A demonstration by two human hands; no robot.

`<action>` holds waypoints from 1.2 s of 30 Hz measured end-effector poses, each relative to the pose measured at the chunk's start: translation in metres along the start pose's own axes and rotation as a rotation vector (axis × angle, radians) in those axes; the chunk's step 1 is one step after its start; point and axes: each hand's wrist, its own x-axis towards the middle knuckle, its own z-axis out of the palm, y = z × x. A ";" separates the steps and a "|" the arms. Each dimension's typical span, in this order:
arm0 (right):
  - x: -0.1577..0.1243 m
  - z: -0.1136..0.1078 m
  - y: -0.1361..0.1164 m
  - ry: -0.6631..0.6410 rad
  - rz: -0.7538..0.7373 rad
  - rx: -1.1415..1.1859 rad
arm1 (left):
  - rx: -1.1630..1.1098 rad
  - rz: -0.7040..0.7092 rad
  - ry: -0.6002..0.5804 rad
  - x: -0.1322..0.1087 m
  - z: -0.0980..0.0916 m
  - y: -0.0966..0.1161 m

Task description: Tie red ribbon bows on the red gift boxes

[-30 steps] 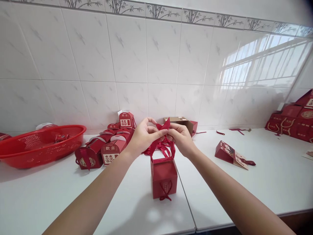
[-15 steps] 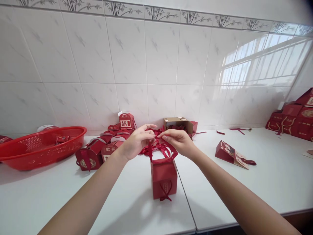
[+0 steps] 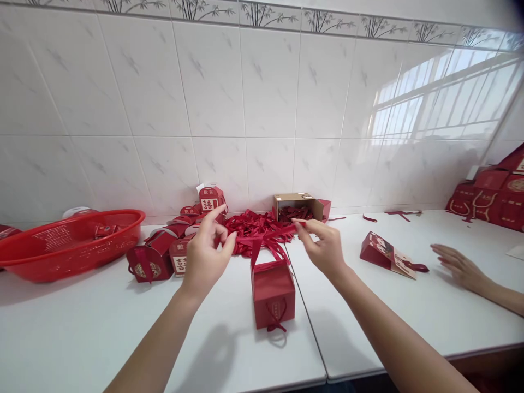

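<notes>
A red gift box (image 3: 273,295) with a peaked top stands upright on the white table, a thin cord bow on its front. Dark red ribbon (image 3: 257,248) rises from its top and spreads sideways between my hands. My left hand (image 3: 208,256) is at the ribbon's left end, index finger raised, thumb and curled fingers closed on it. To the right, my right hand (image 3: 321,245) pinches the other end between thumb and fingertips. Behind the box lies a heap of red ribbons (image 3: 249,224).
Several finished red boxes (image 3: 153,256) cluster at left beside a red plastic basket (image 3: 118,221). A cardboard box (image 3: 297,199) stands at the wall. On the right lie a flat red box (image 3: 382,254), another person's hand (image 3: 462,267) and stacked red bags (image 3: 491,196).
My hands have moved apart from their meeting point above the box, stretching the ribbon sideways between them. Another person's hand has come into view at right.
</notes>
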 end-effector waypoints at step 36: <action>-0.069 0.001 -0.006 -0.757 0.698 0.191 | -0.232 -0.560 -0.530 -0.065 0.045 -0.032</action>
